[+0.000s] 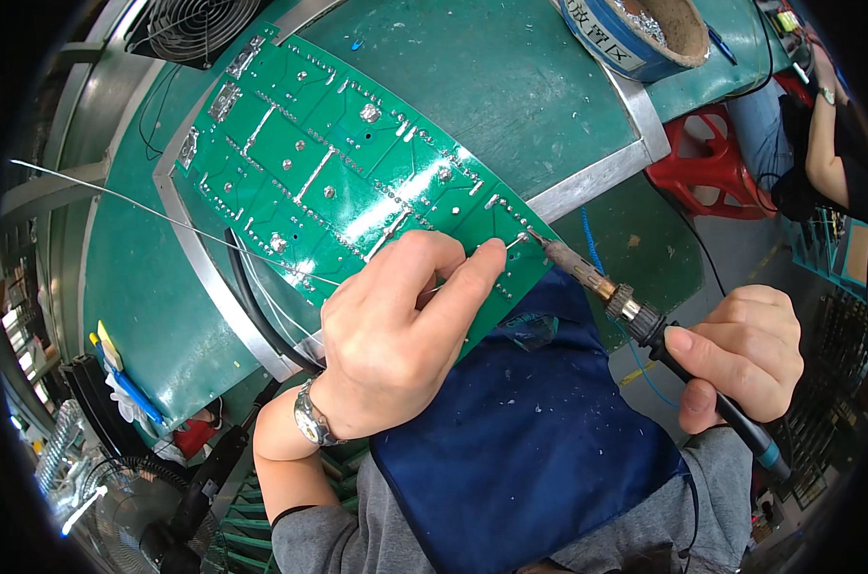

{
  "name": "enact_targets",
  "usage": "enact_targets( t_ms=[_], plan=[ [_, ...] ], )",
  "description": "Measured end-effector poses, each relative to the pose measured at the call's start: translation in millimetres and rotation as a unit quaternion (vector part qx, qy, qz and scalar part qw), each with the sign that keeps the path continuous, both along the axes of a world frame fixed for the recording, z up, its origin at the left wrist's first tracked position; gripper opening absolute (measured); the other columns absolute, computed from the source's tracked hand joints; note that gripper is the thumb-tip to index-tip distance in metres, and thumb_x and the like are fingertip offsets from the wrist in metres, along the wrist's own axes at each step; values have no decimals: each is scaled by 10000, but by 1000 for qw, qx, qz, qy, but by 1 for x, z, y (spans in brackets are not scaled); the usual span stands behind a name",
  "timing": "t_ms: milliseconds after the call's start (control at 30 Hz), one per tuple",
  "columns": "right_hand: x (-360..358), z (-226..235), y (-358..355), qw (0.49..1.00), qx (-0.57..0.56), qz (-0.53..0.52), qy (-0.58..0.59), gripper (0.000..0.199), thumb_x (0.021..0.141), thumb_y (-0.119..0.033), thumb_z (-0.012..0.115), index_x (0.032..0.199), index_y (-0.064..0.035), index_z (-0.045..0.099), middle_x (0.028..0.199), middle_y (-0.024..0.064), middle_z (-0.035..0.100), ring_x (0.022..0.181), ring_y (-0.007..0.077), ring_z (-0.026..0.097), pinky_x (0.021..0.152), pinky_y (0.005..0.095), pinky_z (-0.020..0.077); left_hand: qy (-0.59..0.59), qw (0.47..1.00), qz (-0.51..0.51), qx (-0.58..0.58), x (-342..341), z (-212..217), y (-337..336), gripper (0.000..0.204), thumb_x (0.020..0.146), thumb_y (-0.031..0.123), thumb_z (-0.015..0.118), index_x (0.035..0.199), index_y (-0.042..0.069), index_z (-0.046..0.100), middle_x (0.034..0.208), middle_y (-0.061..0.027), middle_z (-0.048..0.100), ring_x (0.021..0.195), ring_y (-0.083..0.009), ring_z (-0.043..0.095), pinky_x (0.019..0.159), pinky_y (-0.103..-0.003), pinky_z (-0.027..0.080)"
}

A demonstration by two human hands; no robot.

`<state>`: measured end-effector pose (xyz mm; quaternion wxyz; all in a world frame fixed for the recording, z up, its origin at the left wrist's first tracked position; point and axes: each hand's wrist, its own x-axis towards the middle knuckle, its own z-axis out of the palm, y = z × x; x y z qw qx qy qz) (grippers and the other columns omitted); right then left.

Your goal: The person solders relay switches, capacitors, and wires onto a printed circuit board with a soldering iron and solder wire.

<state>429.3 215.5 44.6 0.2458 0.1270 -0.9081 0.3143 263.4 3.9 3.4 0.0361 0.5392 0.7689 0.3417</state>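
Note:
A large green circuit board (290, 163) with rows of shiny solder joints lies slantwise over the bench, its near end reaching past the edge above my lap. My left hand (405, 297) rests over the board, thumb and forefinger pinching a thin solder wire (185, 223). The wire's long tail runs out to the left, and its short end points at joints near the board's right edge. In my right hand (745, 354) is a soldering iron (635, 311), gripped by its dark handle. Its tip is at the joints beside the end of the wire, touching or very near.
The green bench top (472, 67) has a metal rim (601, 182). A blue tub (635, 38) with solder scraps stands at the far right, a black fan (193, 24) at the far left. A red stool (707, 167) and another person's arm (824, 143) are at right.

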Motion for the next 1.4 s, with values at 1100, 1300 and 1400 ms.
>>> enact_targets(
  t_ms=[1100, 1300, 1400],
  plan=[
    [10, 5, 1, 1000, 23, 8, 12, 237, 878, -188, 627, 843, 26, 722, 569, 12, 568, 432, 90, 515, 368, 188, 341, -90, 995, -48, -17, 22, 13, -11, 300, 717, -45, 753, 1002, 43, 723, 783, -55, 559, 594, -156, 562, 497, -274, 445],
    [17, 2, 0, 1000, 17, -7, 11, 230, 871, -185, 629, 835, 20, 726, 563, 10, 566, 432, 87, 518, 367, 184, 335, -47, 999, -1, -2, 16, 5, 4, 269, 715, -49, 759, 966, 38, 713, 779, -58, 560, 615, -163, 575, 518, -281, 449],
    [15, -3, -2, 1000, 21, -7, 21, 218, 863, -178, 633, 833, 16, 727, 559, 10, 559, 432, 86, 509, 365, 185, 330, -30, 999, -13, -6, 14, 1, 8, 262, 720, -54, 752, 965, 32, 711, 784, -64, 558, 613, -163, 574, 515, -281, 445]
  ],
)
